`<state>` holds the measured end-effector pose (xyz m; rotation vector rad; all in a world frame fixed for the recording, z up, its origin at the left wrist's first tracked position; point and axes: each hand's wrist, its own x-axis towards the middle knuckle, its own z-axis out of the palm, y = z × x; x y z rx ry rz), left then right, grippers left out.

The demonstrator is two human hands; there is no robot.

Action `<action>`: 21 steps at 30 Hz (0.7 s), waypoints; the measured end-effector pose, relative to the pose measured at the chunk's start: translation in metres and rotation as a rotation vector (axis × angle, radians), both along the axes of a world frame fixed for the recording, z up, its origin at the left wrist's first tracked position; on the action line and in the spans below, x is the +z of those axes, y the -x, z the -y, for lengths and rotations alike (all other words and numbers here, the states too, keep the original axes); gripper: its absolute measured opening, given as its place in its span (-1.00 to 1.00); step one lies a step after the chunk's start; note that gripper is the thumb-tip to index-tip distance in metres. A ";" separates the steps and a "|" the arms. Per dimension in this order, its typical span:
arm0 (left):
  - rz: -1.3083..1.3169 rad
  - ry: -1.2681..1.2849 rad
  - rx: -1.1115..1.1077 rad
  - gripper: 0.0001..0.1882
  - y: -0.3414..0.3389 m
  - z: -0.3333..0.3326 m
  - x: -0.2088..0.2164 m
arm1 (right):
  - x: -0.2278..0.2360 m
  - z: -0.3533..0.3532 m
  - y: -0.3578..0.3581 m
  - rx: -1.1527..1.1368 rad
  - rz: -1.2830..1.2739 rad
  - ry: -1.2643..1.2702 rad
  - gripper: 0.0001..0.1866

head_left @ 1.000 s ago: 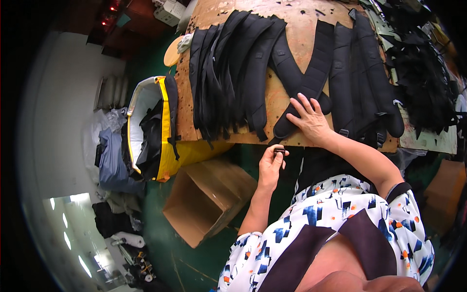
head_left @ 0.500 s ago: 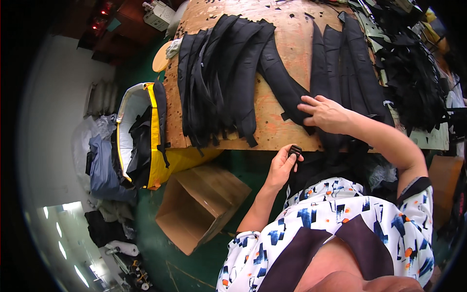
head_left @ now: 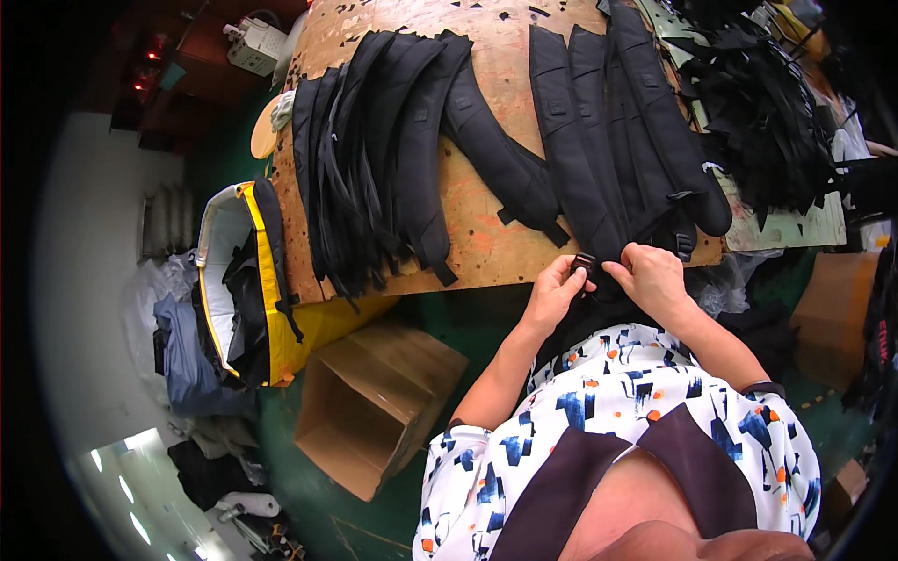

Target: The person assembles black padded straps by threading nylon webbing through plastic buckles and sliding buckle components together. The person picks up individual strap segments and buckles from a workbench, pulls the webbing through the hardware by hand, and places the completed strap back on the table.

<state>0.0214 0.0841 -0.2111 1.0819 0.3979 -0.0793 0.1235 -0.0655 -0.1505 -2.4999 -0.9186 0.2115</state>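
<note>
My left hand is closed around a small black plastic buckle just off the table's near edge. Beside it, the fingers of my right hand pinch the lower end of a black padded shoulder strap; my fingers partly hide that end. The strap lies up along the table at the near side of a group of similar straps. To the left, another padded strap lies slanted, next to an overlapping row of several more straps.
The wooden table carries black scraps at its far end. A pile of black pieces lies on the right. On the left stand a yellow bag with a pale lining and an open cardboard box on the green floor.
My right hand has come down and toward my left hand, from the slanted strap to a strap's near end. One strap now lies nearer the middle. The view has shifted a little.
</note>
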 end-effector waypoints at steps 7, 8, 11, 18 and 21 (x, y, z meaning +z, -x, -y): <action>0.018 0.041 -0.009 -0.83 -0.004 0.005 -0.005 | -0.007 0.003 -0.003 -0.043 -0.359 -0.103 -0.76; 0.019 0.038 -0.012 -0.83 -0.004 0.006 -0.004 | -0.007 0.003 -0.003 -0.045 -0.357 -0.108 -0.76; 0.053 -0.004 0.020 -0.83 -0.005 0.007 -0.002 | -0.007 0.000 -0.001 -0.083 -0.330 -0.133 -0.76; 0.078 0.074 -0.021 -0.82 -0.008 0.007 0.001 | -0.021 -0.003 -0.011 -0.198 -0.530 -0.157 -0.69; 0.071 0.085 -0.050 -0.81 -0.009 0.007 -0.001 | -0.025 -0.003 -0.015 -0.241 -0.637 -0.162 -0.66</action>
